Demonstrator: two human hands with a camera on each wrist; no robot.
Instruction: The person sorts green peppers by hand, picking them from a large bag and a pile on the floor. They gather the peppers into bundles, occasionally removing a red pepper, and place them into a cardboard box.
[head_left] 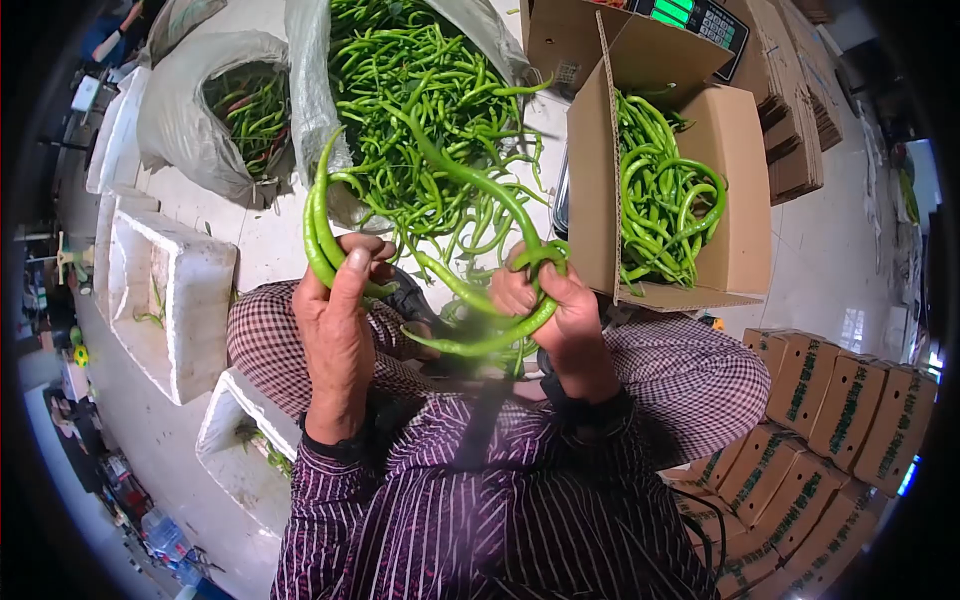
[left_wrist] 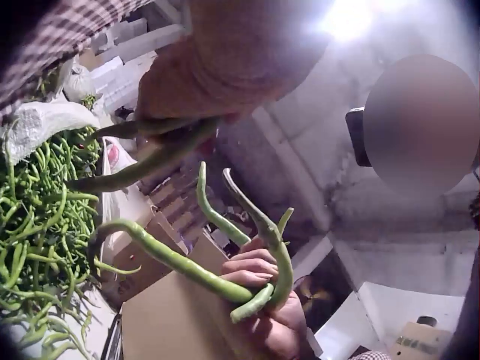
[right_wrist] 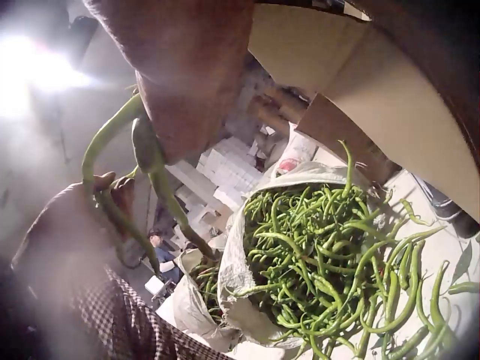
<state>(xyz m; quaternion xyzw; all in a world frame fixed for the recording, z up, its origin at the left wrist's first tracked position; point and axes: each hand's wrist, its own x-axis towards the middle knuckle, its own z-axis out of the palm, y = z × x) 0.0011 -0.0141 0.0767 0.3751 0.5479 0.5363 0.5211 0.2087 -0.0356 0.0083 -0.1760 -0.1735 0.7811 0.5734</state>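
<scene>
My left hand [head_left: 338, 325] pinches two long green chili peppers [head_left: 318, 225] between thumb and fingers, their curved tips pointing up. Across from it, my right hand [head_left: 572, 325] grips several long, curling chili peppers [head_left: 480, 180], some sticking out toward the left hand. The left wrist view shows these peppers [left_wrist: 180, 266] jutting from between the curled fingers. Both hands are raised above the lap, apart from each other. In front of them, a large plastic sack [head_left: 312, 90] spills a heap of green chili peppers [head_left: 430, 120] onto the floor.
An open cardboard box [head_left: 735, 190] partly filled with chili peppers stands at the right, near a scale [head_left: 705, 20]. At the left are a smaller sack [head_left: 175, 120] and white foam boxes [head_left: 200, 310]. Printed cartons [head_left: 820, 400] are stacked at the lower right.
</scene>
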